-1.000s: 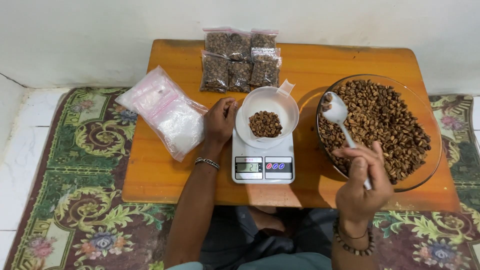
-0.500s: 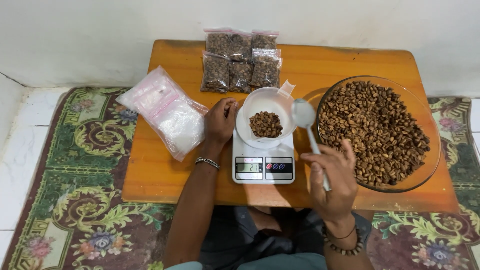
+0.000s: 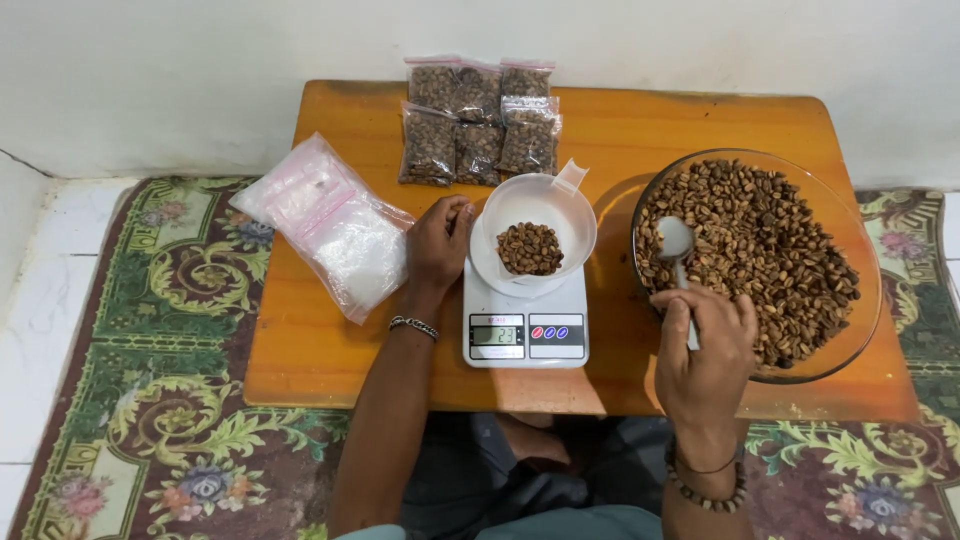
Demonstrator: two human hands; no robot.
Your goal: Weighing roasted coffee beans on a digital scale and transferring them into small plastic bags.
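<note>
Head view, right hand [image 3: 705, 345] gripping one spoon [image 3: 677, 245], left hand [image 3: 438, 240] loosely touching one white bowl [image 3: 560, 215], six filled bags [image 3: 480, 120].

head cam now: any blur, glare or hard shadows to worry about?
Head view: sharp throughout, no motion blur on the right hand or spoon; light soft and even, faint shadows beside the scale; mild sheen on the glass bowl rim and the clear bag stack; table edges bow slightly, wide-lens distortion.

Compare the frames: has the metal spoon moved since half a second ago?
Yes. The metal spoon in the right hand has swung rightward, away from the white cup on the scale, back over the glass bowl of beans.
</note>
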